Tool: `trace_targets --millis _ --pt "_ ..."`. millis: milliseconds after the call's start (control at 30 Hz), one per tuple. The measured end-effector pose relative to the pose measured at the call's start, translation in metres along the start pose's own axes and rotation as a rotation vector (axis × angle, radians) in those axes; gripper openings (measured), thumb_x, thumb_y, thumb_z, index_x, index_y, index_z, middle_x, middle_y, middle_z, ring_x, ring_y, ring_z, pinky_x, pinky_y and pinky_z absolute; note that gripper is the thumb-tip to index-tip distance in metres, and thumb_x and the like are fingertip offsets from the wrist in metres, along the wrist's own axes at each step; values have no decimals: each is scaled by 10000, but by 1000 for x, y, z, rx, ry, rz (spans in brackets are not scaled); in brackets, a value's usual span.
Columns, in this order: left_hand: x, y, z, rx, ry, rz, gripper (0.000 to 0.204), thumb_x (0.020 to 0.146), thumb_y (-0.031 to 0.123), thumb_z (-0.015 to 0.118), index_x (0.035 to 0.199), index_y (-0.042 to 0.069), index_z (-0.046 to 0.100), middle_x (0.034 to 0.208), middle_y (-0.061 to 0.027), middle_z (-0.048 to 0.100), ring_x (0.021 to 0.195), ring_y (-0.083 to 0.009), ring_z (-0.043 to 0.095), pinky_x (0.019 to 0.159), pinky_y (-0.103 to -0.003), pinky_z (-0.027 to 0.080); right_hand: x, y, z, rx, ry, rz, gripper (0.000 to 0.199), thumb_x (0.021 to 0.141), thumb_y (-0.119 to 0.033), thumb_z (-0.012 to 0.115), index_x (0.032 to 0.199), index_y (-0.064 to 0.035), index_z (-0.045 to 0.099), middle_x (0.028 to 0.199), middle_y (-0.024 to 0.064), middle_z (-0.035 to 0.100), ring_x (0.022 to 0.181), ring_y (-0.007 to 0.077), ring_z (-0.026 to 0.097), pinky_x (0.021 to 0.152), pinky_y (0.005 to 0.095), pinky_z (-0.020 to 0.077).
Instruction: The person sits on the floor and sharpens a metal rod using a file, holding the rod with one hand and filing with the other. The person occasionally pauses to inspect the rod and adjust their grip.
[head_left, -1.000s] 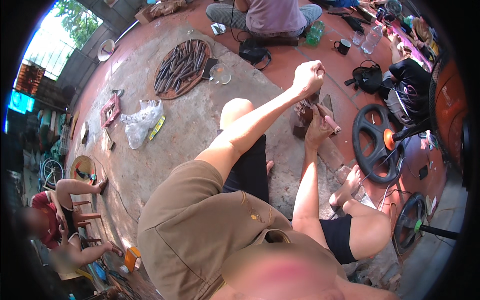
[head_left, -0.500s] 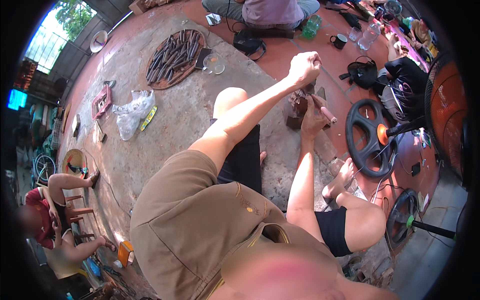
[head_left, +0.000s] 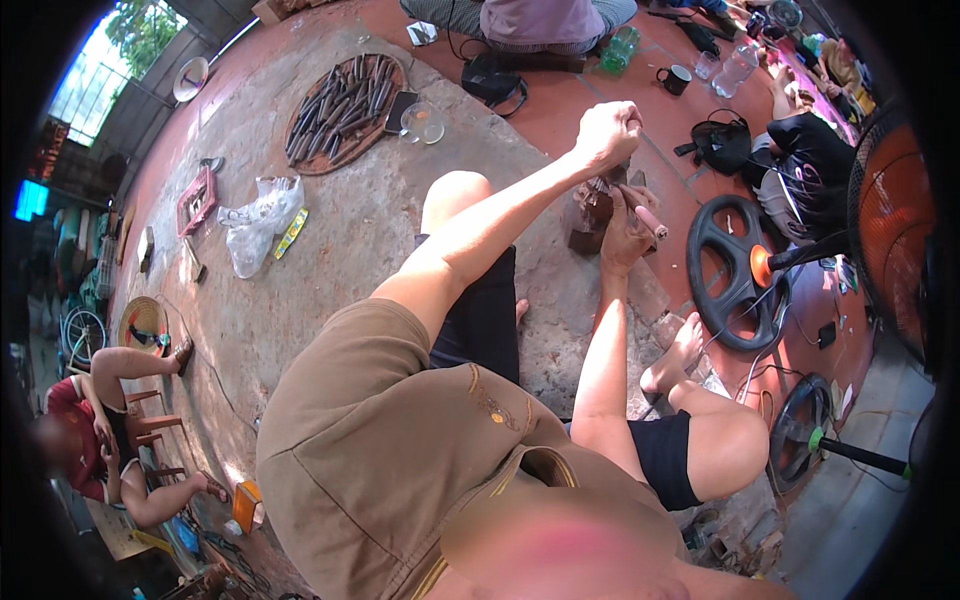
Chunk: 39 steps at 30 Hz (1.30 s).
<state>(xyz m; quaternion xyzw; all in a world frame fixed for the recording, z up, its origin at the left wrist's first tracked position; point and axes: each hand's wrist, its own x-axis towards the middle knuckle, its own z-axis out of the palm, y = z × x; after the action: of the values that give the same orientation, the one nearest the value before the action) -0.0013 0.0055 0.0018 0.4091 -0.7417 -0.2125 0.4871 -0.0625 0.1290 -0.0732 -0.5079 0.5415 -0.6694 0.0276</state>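
Observation:
My left hand [head_left: 608, 138] is closed in a fist above a dark brown block [head_left: 587, 225]. What sits inside that fist is hidden. Just below it, my right hand [head_left: 626, 238] is closed against the block's right side. A pink cylindrical piece [head_left: 652, 222] with a dark end sticks out from its fingers toward the lower right. Small brownish pieces [head_left: 600, 185] show between the two hands on top of the block, too small to name. Both forearms are stretched out past my bent knees.
A round tray [head_left: 393, 75] of dark stick-like pieces lies far left, beside a phone [head_left: 401, 112] and a glass cup [head_left: 424, 123]. A plastic bag [head_left: 262, 225] is on the floor. To the right stand a fan base [head_left: 735, 270] and an orange fan [head_left: 895, 230]. Other people sit around.
The view has shifted slightly, so the surroundings sit a little further left. Both hands stay at the block, and the pink piece has tilted or moved slightly up.

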Motion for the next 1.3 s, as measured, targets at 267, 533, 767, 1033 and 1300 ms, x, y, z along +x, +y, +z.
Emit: trace_targets --millis 267,533,767,1033,1300 --pt "2 -3 -1 30 2 -11 148 777 154 562 811 67 678 773 -115 679 734 -280 663 702 -371 518 -3 16 8 147 54 -37 122 838 -23 705 917 55 655 941 113 645 860 192 612 767 287 500" --pt "1 -5 -1 29 13 2 144 776 157 566 812 73 677 773 -111 681 732 -280 664 700 -373 519 -4 13 10 197 56 32 120 850 -38 699 907 56 651 915 106 647 827 182 612 758 290 502" --pt "0 0 -3 11 11 -23 140 776 152 568 808 69 676 772 -120 677 726 -284 662 693 -375 515 -4 18 9 157 63 33 125 866 -54 686 894 61 646 885 101 646 790 173 605 738 293 500" --pt "2 -1 -1 4 33 1 130 771 146 548 760 70 653 760 -128 668 745 -321 656 713 -407 519 -4 25 5 28 30 11 106 886 -55 660 891 51 651 872 95 642 779 175 604 715 301 506" --pt "2 -4 1 33 28 -3 144 775 149 554 792 71 674 769 -121 676 737 -292 663 703 -383 518 -9 32 8 88 57 68 94 857 -32 676 868 54 638 859 121 655 788 231 624 729 326 511"
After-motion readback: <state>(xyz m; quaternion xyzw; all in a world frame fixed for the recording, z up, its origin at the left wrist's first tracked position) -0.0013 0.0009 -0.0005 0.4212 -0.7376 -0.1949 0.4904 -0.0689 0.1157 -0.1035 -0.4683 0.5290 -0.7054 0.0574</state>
